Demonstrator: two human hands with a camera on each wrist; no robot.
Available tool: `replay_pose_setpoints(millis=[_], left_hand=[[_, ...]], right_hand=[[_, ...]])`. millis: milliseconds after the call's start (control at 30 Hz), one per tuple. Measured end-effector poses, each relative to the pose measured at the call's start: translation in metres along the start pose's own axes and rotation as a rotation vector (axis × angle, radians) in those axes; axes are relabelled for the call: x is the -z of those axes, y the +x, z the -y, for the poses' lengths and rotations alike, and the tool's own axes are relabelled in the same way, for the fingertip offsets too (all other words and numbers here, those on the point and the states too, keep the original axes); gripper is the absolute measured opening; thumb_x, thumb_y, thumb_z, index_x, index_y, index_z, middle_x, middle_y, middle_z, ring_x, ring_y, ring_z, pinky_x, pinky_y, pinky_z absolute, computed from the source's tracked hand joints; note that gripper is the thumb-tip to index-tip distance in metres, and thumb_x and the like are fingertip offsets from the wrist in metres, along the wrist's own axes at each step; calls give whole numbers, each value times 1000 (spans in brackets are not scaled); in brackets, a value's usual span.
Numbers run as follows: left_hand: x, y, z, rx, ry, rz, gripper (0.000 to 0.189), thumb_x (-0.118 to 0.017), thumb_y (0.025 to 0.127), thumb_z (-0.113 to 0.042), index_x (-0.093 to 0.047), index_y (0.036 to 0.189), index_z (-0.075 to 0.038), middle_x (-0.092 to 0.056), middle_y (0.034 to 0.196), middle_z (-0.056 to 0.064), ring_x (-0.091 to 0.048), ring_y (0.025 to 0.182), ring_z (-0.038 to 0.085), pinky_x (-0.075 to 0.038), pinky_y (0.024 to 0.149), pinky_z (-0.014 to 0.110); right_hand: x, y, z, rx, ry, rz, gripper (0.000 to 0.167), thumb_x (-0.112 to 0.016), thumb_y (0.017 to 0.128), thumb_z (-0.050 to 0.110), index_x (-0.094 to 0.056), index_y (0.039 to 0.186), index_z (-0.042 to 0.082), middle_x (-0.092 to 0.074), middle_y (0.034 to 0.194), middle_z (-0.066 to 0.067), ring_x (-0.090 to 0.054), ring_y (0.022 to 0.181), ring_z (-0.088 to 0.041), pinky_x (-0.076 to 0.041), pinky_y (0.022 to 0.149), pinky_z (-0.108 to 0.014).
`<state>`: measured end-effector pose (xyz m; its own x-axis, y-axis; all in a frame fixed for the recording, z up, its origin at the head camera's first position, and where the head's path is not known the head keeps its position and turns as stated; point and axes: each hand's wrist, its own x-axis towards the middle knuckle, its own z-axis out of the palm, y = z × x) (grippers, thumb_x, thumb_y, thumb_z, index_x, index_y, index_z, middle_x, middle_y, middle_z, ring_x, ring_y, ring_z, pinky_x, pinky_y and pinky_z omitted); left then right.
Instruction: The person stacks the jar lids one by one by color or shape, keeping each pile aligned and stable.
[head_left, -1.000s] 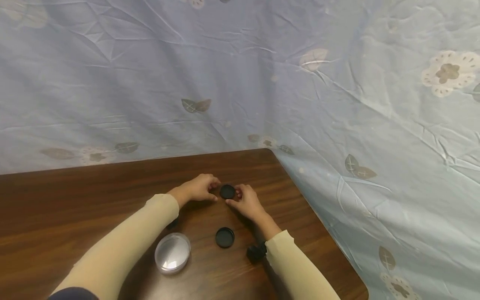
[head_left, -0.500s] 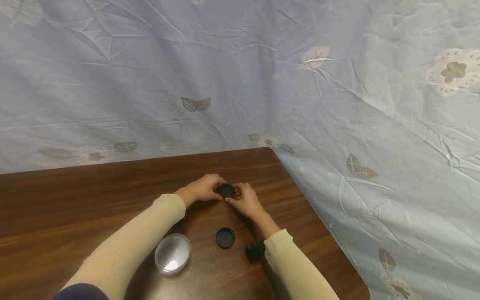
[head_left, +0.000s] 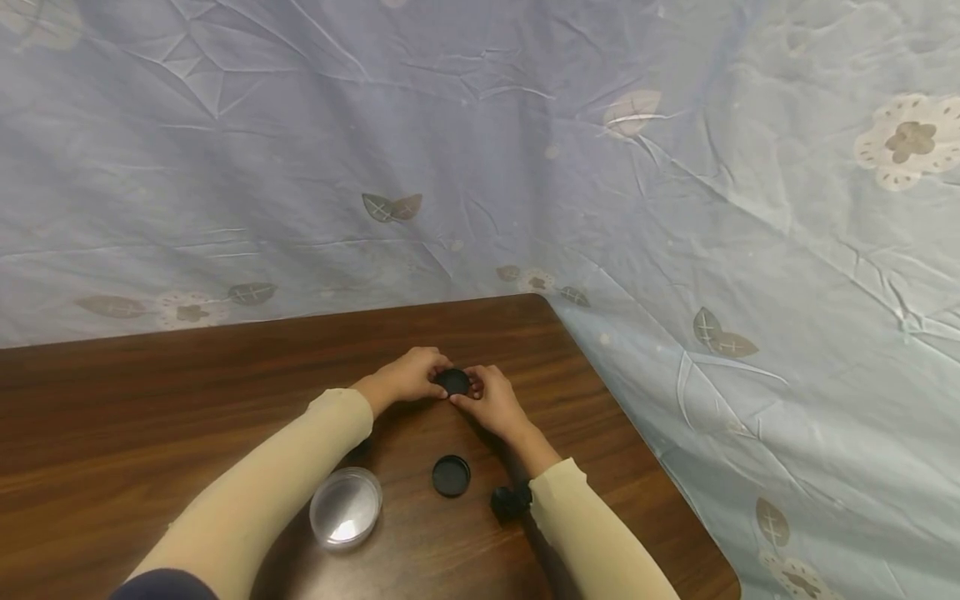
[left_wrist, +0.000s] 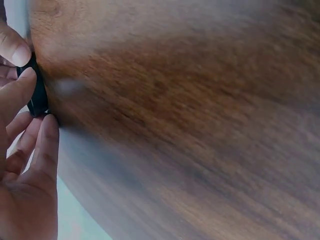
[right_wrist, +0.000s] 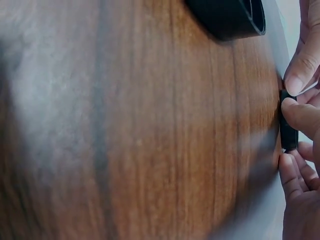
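A flat, black round lid (head_left: 453,382) is held between my two hands near the far right of the table. My left hand (head_left: 411,375) grips its left edge, thumb at the front and fingers curled behind. On the opposite edge my right hand (head_left: 492,403) pinches it between thumb and fingertips. The left wrist view shows the lid (left_wrist: 38,90) edge-on, low over the wood, with fingertips around its rim. From the right wrist it looks like a thin dark rim (right_wrist: 288,122) among the fingers, which hide much of it.
A second black round piece, a shallow dish (head_left: 451,476) with a raised rim, lies nearer me. Left of it is a clear round container (head_left: 346,508). A black wrist camera (head_left: 510,502) sits at my right sleeve. Patterned cloth (head_left: 480,167) hangs behind the wooden table (head_left: 187,375).
My left hand has moved right and closed onto the lid's left edge. The right hand has kept its hold, and the other pieces have stayed put.
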<state>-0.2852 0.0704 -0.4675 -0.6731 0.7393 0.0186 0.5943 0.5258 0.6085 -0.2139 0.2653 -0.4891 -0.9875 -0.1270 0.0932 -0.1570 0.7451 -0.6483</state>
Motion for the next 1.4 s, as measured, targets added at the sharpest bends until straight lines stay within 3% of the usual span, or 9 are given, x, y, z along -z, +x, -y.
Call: replay_pose_setpoints(millis=[400,600,767,1067,1233,1400], left_hand=[[14,-12,-19,-31,16,-4,42,-83,89,-13,-70,125,4,-67,111,16,-66,96,23,-59,86,34],[23,-21,-38,-61,32,5,45,-84,87,-12,-69,126,5,-67,111,15,-62,93,19,-57,84,31],[25,-36,-57,-58,43,31,48,-85,87,-11,-68,128,5,-67,117,17,-64,99,21,-60,88,31],[13,-61,-83,-64,79,67,45,-87,84,-11,-70,123,3,-69,114,14,-63,99,21,-58,85,31],[2,-71,-89,-73,102,85,43,-88,82,-11,-71,119,3,-72,112,13,-66,101,23,-58,84,32],[-7,-80,-91,-37,87,114,41,-89,81,-9,-73,116,2,-75,109,12,-69,99,24,-58,83,33]], right_hand=[[10,-13,7,55,46,-16,47,-81,93,20,-65,132,0,-67,122,-18,-73,105,-27,-64,90,-34],[23,-25,16,111,22,-25,48,-82,91,21,-65,132,2,-68,116,-13,-70,101,-22,-63,90,-31],[33,-42,24,164,33,13,49,-83,90,19,-64,133,3,-68,121,-12,-68,106,-22,-61,95,-32],[38,-77,30,214,17,83,46,-82,91,21,-66,132,7,-69,122,-7,-69,110,-21,-60,98,-34],[34,-91,27,249,13,113,45,-83,91,22,-67,131,7,-70,122,-6,-69,111,-21,-60,99,-38],[27,-99,25,255,49,162,46,-82,91,25,-66,130,6,-69,121,-7,-69,111,-21,-59,101,-40]])
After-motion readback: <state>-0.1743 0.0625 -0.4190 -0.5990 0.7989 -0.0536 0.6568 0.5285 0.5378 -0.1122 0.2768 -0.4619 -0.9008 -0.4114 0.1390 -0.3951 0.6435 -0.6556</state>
